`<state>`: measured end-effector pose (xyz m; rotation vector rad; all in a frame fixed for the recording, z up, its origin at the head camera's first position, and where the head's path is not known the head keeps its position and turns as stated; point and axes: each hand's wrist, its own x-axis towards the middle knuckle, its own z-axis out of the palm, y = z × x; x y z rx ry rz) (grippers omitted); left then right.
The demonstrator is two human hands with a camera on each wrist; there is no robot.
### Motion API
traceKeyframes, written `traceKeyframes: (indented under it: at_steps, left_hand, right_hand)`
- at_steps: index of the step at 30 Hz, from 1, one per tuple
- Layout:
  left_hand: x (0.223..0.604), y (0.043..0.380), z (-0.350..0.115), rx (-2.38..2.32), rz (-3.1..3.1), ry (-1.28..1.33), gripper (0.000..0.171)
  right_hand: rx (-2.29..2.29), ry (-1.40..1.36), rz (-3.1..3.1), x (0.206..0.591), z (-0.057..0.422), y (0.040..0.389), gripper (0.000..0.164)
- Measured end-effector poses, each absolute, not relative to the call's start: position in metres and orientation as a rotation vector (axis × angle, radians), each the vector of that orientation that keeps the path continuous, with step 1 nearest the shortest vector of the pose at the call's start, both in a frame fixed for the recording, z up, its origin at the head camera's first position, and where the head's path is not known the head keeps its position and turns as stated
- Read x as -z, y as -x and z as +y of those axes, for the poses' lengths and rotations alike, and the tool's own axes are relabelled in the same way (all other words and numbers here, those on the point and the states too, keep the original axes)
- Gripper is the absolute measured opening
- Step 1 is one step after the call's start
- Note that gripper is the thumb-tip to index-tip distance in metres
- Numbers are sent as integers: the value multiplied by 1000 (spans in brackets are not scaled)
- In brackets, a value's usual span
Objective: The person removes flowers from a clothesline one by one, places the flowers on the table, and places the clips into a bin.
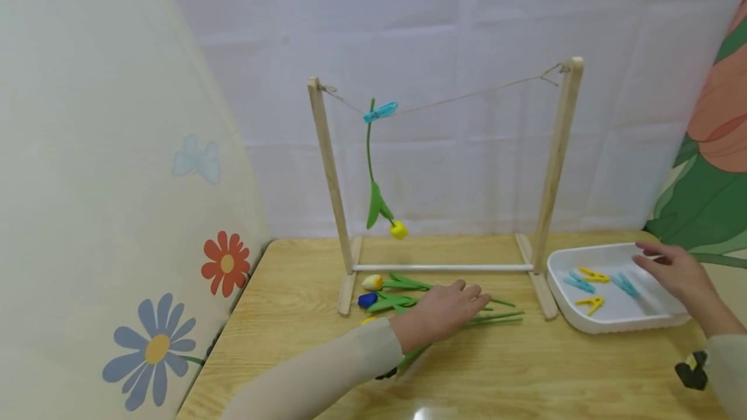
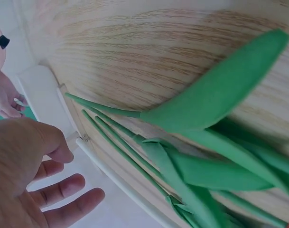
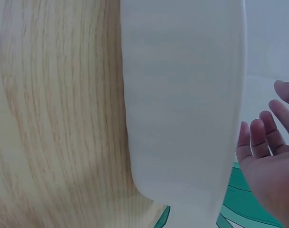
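My left hand (image 1: pixel 443 311) hovers over several artificial tulips lying on the table, its fingers loosely bent with nothing between them. Among these tulips are a whitish-yellow bloom (image 1: pixel 372 282) and a blue bloom (image 1: pixel 367 301). In the left wrist view, green leaves (image 2: pixel 220 90) and stems lie beside that hand. My right hand (image 1: pixel 677 271) is over the right side of a white tray (image 1: pixel 613 325), fingers apart and holding nothing. Inside the tray are blue clothespins (image 1: pixel 626 284) and yellow clothespins (image 1: pixel 594 275). The right wrist view shows the tray's outer wall (image 3: pixel 182 104).
A wooden frame (image 1: pixel 558 161) stands behind the tulips, with a string (image 1: pixel 467 95) across its top. From the string a yellow tulip (image 1: pixel 399 230) hangs head down, clipped by a blue clothespin (image 1: pixel 382 111). A white bar (image 1: pixel 443 268) joins the frame's feet.
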<state>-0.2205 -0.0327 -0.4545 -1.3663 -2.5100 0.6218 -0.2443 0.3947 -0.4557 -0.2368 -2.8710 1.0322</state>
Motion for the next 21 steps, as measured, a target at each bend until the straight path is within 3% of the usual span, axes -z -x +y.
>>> traceKeyframes:
  at_steps: [6, 15, 21]
  left_hand:
    - [449, 221, -36, -558, -2546, 1339, 43]
    - [435, 225, -43, -539, -2606, 1269, 59]
    - [420, 225, -50, -456, -2611, 1257, 59]
  right_hand:
    - [-1080, 236, -2850, 450, 388, 248, 63]
    - [-1102, 159, -2812, 438, 376, 252, 65]
    - [-1103, 109, -2787, 426, 365, 253, 65]
